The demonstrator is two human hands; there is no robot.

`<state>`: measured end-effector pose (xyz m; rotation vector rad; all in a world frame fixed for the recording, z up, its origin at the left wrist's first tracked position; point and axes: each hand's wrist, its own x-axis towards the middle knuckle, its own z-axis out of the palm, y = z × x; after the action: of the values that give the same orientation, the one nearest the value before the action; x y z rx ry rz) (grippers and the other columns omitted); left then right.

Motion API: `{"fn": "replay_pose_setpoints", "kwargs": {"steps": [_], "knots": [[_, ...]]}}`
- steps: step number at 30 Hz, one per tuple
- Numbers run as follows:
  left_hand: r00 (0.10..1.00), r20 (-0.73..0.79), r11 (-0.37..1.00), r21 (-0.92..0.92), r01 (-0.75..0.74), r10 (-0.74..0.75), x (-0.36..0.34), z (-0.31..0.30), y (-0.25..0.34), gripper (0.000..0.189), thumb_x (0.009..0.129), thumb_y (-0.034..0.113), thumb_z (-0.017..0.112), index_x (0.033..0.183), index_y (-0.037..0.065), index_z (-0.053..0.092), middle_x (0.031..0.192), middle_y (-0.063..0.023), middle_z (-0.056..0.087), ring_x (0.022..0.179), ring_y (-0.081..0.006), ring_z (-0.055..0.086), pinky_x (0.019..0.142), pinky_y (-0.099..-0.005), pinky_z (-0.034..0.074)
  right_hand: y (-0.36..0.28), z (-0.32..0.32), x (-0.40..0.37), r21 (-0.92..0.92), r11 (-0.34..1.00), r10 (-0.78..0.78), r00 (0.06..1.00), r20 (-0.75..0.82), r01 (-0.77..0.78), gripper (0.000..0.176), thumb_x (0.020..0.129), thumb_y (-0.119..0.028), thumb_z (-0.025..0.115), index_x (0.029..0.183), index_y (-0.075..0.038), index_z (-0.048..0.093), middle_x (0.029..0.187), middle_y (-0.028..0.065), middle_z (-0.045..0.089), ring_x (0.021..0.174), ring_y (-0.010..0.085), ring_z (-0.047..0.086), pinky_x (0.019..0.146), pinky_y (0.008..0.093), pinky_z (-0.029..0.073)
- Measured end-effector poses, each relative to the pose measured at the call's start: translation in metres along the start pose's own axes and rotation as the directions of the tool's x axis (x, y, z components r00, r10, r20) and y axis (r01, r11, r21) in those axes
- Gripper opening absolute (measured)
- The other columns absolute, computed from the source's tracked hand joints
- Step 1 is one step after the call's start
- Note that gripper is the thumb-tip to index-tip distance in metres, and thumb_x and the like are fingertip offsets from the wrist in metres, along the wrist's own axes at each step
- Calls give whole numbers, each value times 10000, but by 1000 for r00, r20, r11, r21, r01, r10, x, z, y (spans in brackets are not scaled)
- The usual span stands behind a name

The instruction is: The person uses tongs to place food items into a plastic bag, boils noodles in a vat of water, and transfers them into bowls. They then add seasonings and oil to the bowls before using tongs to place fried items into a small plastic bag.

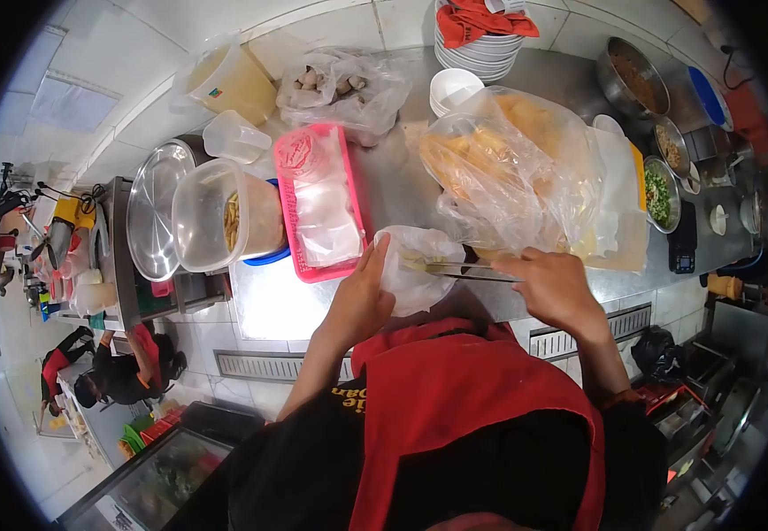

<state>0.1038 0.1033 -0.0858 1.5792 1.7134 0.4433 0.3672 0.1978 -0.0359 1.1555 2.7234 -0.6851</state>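
1. Steel makes up the worktop (pixel 397 177), which runs across the view; at its left end lies a round metal lid (pixel 158 208).
2. Just beside the lid stands a clear plastic tub (pixel 216 217) with pale yellow strips inside.
3. Touching the tub on its right is a pink basket (pixel 331 275) that holds folded clear bags.
4. The left hand (pixel 362 296) sits at the near end of the basket, fingers up, gripping the rim of a small bag (pixel 415 265) and holding its mouth open.
5. The small bag, thin clear plastic, rests at the near edge of the worktop, between the two hands.
6. Metal tongs (pixel 468 270) lie nearly level, and their tips reach into the mouth of the small bag.
7. The right hand (pixel 552 288) is closed around the handle end of the tongs.
8. Behind the tongs sits a large bag (pixel 517 168), open and crumpled, full of golden fried pieces.
9. Further right, a metal bowl (pixel 658 195) holds chopped greens.
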Motion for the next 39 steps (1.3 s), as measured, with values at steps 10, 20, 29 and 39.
{"fn": "replay_pose_setpoints", "kwargs": {"steps": [10,20,29,39], "knots": [[995,-36,996,-16,-88,88,13,4,-4,690,656,-28,486,1313,45,290,1273,-266,373,1159,-413,400,903,-414,414,76,-76,-127,520,803,495,811,-312,-291,475,658,113,591,1083,-99,613,903,55,630,726,124,559,669,255,438],[994,-93,998,21,57,-55,37,-7,34,565,729,58,599,1241,92,363,1248,-141,437,899,-261,572,659,-295,490,168,0,-114,177,704,704,639,-310,-688,296,692,-148,608,979,-215,638,872,55,621,838,252,589,729,366,459],[990,-60,988,85,129,-124,46,4,52,543,739,73,588,1236,68,367,1212,-162,459,932,-244,548,717,-307,457,172,-13,-122,37,783,613,760,-218,-621,378,685,-129,654,1048,-222,603,861,39,569,813,239,575,716,354,447],[997,-55,999,-14,44,-45,45,15,6,658,607,-38,444,1260,3,373,1206,-227,461,1119,-339,457,957,-344,363,133,-76,-162,449,775,598,746,-293,-445,513,604,54,646,1078,-139,608,815,84,592,624,205,544,575,302,429]]}}
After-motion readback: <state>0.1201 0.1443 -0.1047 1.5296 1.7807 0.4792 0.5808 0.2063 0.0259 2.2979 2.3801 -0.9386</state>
